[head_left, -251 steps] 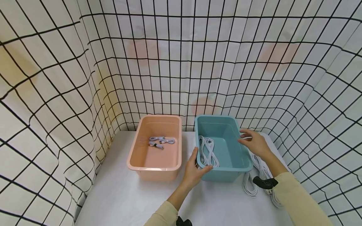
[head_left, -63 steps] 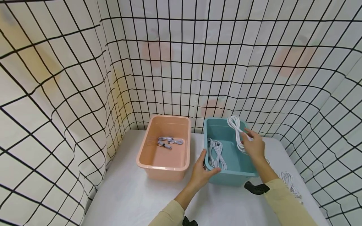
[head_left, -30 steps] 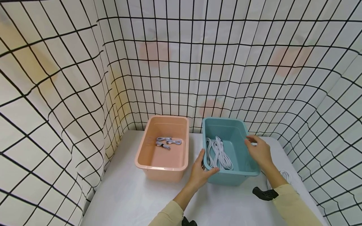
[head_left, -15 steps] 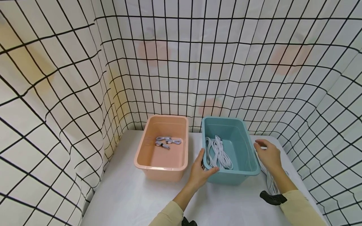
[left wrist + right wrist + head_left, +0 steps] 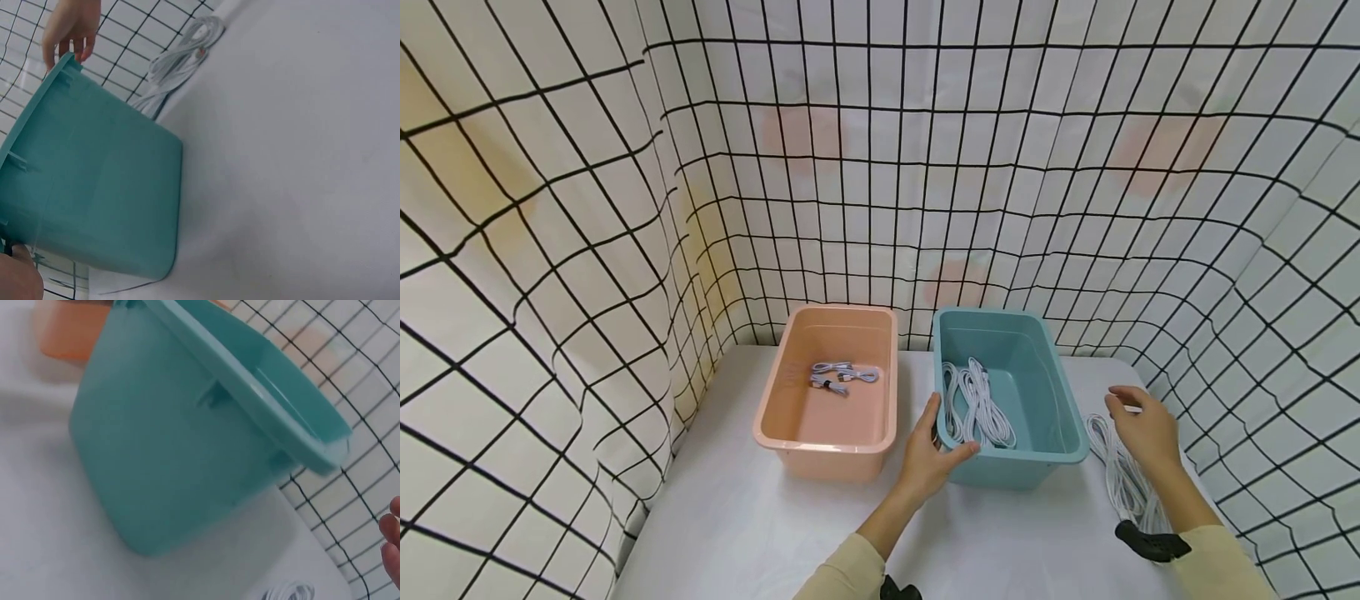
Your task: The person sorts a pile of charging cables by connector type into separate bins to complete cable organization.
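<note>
My left hand [image 5: 923,454] holds the near left corner of a teal bin [image 5: 1011,471], thumb along the front rim and fingers at the left side. Inside the bin, bundled white cables [image 5: 979,404] lie toward the left. My right hand [image 5: 1150,429] is right of the bin, above more bundled white cables [image 5: 1116,467] on the table. Its fingers are loosely bent with nothing held. In the right wrist view its fingertips [image 5: 392,537] show at the right edge, apart from the bin. The left wrist view shows the right hand [image 5: 72,28] beyond the rim.
A peach bin [image 5: 827,462] stands to the left, with several short cables [image 5: 842,377] inside. Both bins stand on a white-covered table [image 5: 715,517]. Black grid netting [image 5: 880,200] encloses the back and sides.
My right hand lowered a white cable bundle into the teal bin, released it, then moved right over the cables on the table. The left hand stayed at the bin's corner.
</note>
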Available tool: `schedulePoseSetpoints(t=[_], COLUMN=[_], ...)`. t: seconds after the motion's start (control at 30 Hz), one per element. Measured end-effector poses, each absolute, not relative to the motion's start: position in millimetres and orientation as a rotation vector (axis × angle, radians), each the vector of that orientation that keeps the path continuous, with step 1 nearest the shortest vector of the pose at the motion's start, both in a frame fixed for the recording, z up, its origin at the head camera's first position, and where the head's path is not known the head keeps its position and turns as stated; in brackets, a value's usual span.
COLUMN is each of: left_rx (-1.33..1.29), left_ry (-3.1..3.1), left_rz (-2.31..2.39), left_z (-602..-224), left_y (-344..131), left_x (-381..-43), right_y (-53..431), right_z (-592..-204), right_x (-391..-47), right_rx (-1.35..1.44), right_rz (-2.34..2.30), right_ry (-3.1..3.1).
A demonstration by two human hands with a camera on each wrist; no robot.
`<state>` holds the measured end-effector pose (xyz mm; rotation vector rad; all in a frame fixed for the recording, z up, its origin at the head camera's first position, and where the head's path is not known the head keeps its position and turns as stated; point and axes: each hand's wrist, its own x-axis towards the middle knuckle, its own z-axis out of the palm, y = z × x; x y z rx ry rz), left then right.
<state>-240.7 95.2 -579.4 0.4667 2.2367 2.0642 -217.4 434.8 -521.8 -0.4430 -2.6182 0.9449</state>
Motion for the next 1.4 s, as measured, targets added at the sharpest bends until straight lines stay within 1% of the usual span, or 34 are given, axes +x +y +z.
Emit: schedulePoseSetpoints(t=[0.53, 0.73, 0.97, 1.4], left_rx=[0.441, 0.43, 0.454, 0.483], left_ry=[2.263, 2.249, 2.236, 2.195], left_rz=[2.031, 2.038, 2.056, 2.124], left_z=[-577, -577, -580, -580], left_y=[95, 95, 96, 97], left_x=[-240, -240, -241, -241], right_y=[471, 484, 500, 505], right_z=[-555, -585, -618, -634], right_x=[-187, -173, -158, -152], right_rx=[-0.518, -0.538, -0.699, -0.888], right_rz=[0.883, 0.873, 0.818, 0.823], right_ry=[-2.568, -2.589, -2.587, -2.576])
